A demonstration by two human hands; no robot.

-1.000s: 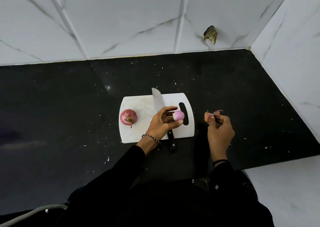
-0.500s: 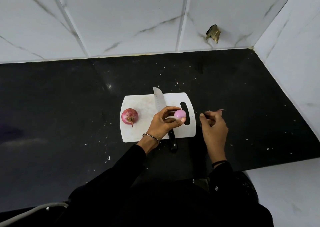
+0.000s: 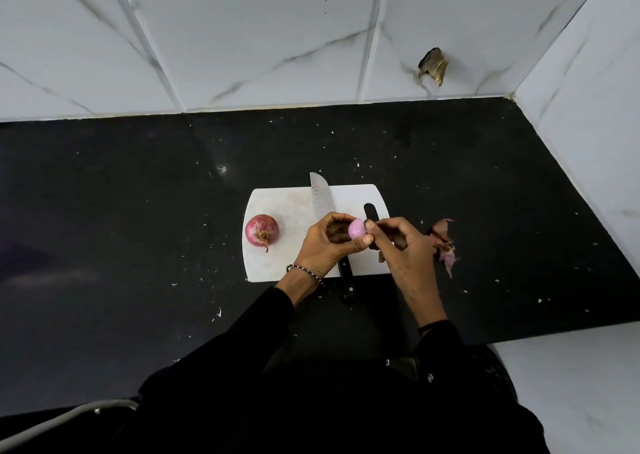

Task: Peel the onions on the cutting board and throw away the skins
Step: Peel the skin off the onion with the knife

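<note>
Peeling step: left hand (image 3: pixel 325 242) grips the small onion (image 3: pixel 356 228) above the cutting board (image 3: pixel 287 204), right hand (image 3: pixel 403 249) pinching its tip. Loose skins (image 3: pixel 443 242) on the desk (image 3: pixel 138 211) need binning; the whole onion (image 3: pixel 262 233) waits unpeeled

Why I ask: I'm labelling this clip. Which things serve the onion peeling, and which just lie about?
Job: peeled onion, in left hand and right hand; unpeeled onion; cutting board; skins on counter.
Lying about: knife; wall hole.
</note>
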